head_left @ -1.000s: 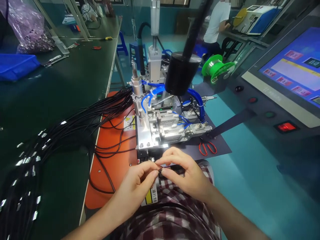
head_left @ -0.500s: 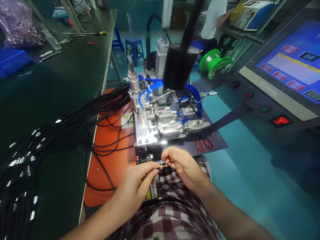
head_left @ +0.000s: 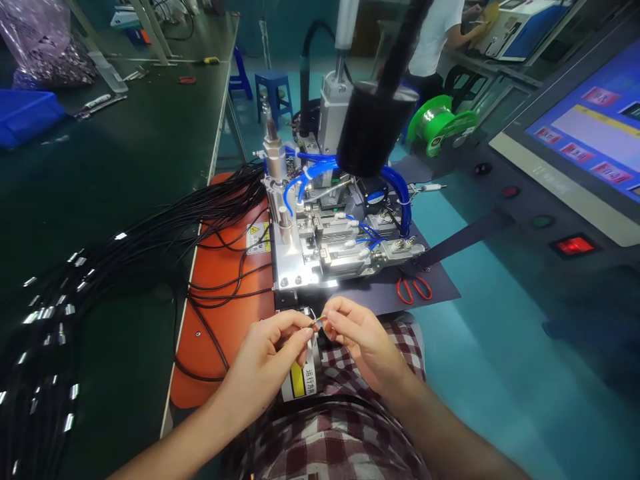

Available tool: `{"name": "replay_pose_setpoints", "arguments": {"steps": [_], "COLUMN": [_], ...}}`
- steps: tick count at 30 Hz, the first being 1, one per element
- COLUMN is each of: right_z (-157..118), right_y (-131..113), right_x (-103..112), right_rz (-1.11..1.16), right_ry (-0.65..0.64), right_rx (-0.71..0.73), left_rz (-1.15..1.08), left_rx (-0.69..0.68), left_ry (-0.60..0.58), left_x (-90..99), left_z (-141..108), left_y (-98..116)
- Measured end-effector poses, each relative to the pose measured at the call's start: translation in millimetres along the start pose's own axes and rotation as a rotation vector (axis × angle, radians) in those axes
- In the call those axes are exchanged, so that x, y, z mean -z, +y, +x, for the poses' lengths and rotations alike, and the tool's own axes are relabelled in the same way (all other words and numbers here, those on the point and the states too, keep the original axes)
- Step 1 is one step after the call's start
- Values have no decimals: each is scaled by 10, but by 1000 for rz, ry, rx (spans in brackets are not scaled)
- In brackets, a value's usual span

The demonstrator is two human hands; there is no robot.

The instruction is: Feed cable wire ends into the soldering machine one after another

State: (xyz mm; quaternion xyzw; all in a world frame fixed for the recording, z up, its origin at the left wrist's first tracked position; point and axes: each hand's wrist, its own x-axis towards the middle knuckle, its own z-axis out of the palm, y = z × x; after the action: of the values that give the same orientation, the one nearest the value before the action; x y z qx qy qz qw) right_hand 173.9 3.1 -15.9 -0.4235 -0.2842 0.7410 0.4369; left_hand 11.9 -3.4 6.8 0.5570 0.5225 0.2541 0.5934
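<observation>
My left hand point(head_left: 274, 353) pinches the end of a black cable, from which thin coloured wires point(head_left: 320, 320) stick out to the right. My right hand point(head_left: 363, 340) is closed at the tips of these wires, thumb and forefinger together on them. Both hands are close together in front of a metal machine point(head_left: 345, 247) with blue air tubes point(head_left: 406, 200). Just below my left hand is a round part with a yellow and white label point(head_left: 299, 381).
Black cables point(head_left: 135, 247) run over the dark table point(head_left: 125, 167) and orange board point(head_left: 220, 333). Red-handled scissors point(head_left: 414, 291) lie right of the machine. A touch screen point(head_left: 590, 133) stands at right, near a green spool point(head_left: 440, 127). A person point(head_left: 435, 40) is behind.
My hands have come closer together, and my right fingers have closed on the coloured wires. The view has shifted slightly, so the machine appears further right.
</observation>
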Motion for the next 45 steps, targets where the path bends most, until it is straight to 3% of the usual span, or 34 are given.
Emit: {"name": "replay_pose_setpoints", "arguments": {"steps": [9,18,24,31,38,45], "right_z": [-1,-14,-45,-108,-138,-97], "right_y": [67,180,298,270,313,343], "right_x": [-9,-17,-29,-57,-111,-107], "right_rz": [86,-244,-343,-459,-458,-462], "right_ry": [-35,81,119,132,124,170], "right_rx": [-5,245,314,368,350,333], "left_rz": [-15,-10,81,-69,-369,-393], "left_rx": [15,-25,-71,-76,144,134], "left_ry": [-21,21,49,101,75,100], "left_x": [8,-3,-17,-59,-80,-76], "left_z": [-22,-2,-14,-23,-2,32], "left_y": [-35,-55,-67,35,-23,-33]}}
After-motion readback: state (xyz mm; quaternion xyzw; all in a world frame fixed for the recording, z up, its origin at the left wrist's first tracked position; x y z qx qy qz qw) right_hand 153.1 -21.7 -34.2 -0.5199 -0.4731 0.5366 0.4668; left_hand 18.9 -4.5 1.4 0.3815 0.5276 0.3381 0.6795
